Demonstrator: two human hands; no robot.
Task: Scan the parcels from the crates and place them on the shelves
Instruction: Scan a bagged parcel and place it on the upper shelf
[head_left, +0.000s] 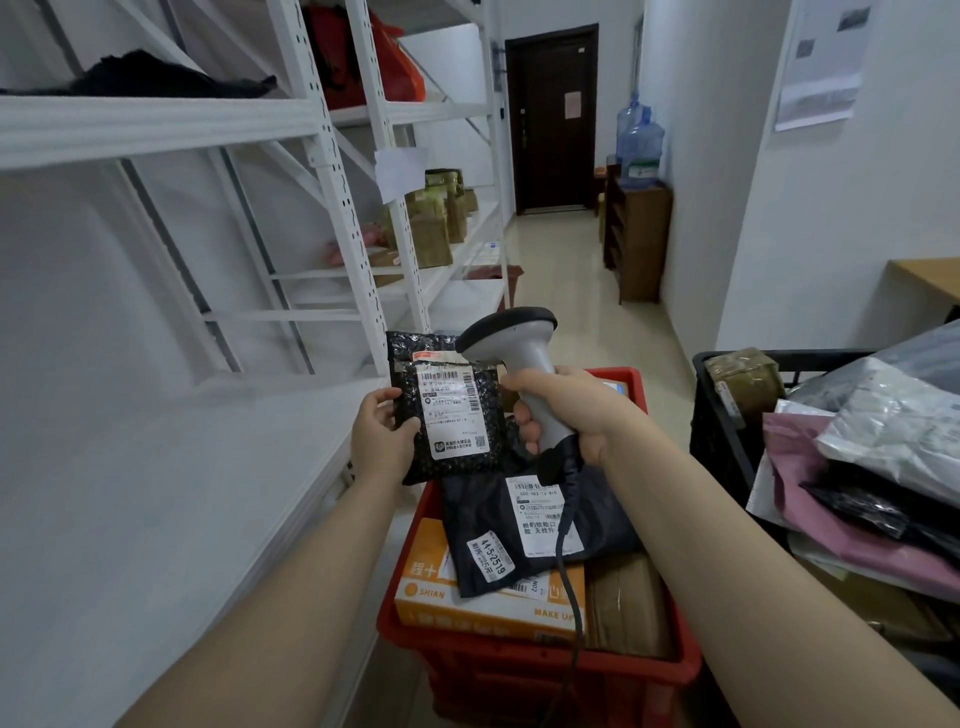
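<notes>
Two hands raised, left hand (379, 434) pinching parcel (447, 415), right hand (576, 410) gripping scanner (519, 358)

The black crate (719, 426) and the desk (930, 280) run off the right edge; print on the parcel (449, 410) is unreadably small.

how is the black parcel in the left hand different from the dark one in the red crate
The bubble mailer is held upright in the left hand, before the scanner; the dark parcel lies flat in the red crate. The mailer's skin is bubbly; the dark parcel's is smooth. The mailer looks smaller. Both bear white labels.
</notes>
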